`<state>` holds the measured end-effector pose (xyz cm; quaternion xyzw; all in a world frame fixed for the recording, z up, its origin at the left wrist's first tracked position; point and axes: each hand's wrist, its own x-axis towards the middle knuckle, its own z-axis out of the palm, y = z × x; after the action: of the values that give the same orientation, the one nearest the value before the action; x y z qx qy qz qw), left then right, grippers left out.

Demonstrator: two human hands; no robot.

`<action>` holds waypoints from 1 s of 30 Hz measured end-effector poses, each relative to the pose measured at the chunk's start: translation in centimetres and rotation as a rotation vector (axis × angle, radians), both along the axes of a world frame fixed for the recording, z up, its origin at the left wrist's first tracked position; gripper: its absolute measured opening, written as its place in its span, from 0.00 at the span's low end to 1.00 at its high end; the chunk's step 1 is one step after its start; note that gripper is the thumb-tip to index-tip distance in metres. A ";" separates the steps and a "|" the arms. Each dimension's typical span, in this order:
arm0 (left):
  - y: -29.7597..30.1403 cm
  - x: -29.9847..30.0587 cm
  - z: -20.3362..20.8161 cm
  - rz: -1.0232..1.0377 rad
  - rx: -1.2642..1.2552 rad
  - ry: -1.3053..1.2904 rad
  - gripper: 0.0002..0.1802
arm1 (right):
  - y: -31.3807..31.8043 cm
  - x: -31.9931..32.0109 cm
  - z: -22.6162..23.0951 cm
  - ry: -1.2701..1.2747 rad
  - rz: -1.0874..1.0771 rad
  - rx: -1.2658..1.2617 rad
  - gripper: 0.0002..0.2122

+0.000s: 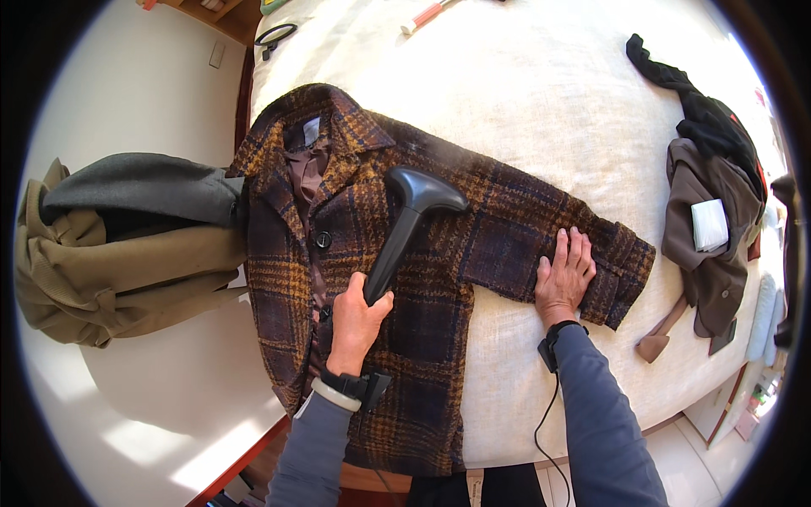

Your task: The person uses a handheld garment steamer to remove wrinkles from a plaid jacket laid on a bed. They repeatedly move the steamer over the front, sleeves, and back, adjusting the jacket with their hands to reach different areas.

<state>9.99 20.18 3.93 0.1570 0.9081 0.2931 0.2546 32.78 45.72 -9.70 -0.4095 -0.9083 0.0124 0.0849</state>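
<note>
I have the brown-and-navy plaid woolly coat (431,291) spread at the left edge of the cream-covered bed (541,101). My left hand (355,317) wraps a black T-headed tool (395,249) over the coat's chest; my right hand (564,280) lies open on the sleeve (511,241). Work seems underway, finished share unclear.

L fingers (356,286) part-hidden behind blk hdl (394,255) — wht label (312,131) illegible, red stick (428,14) cropped @ top

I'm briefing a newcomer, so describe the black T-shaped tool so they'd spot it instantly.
On the pale surface lies a brown plaid coat. Over its front, in the person's left grip, is the T-shaped tool: smooth, solid black, unlike the patterned coat.
</note>
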 end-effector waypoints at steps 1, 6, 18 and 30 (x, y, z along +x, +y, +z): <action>0.7 -0.5 -0.6 -0.025 -0.015 0.010 0.19 | 0.0 0.0 0.0 0.018 0.003 -0.007 0.32; 5.7 -2.9 -3.9 -0.104 0.133 0.103 0.17 | 0.0 0.1 -0.1 0.002 0.007 0.004 0.32; 3.3 -0.4 -2.4 -0.030 -0.023 -0.038 0.21 | 0.0 0.1 -0.1 0.002 0.003 -0.008 0.32; -1.9 1.6 0.0 -0.140 -0.082 -0.093 0.18 | 0.1 0.0 0.1 0.056 0.027 -0.012 0.33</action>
<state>11.57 18.26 3.93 0.1958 0.8934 0.2441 0.3223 32.81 45.85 -9.58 -0.3974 -0.9108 0.0305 0.1074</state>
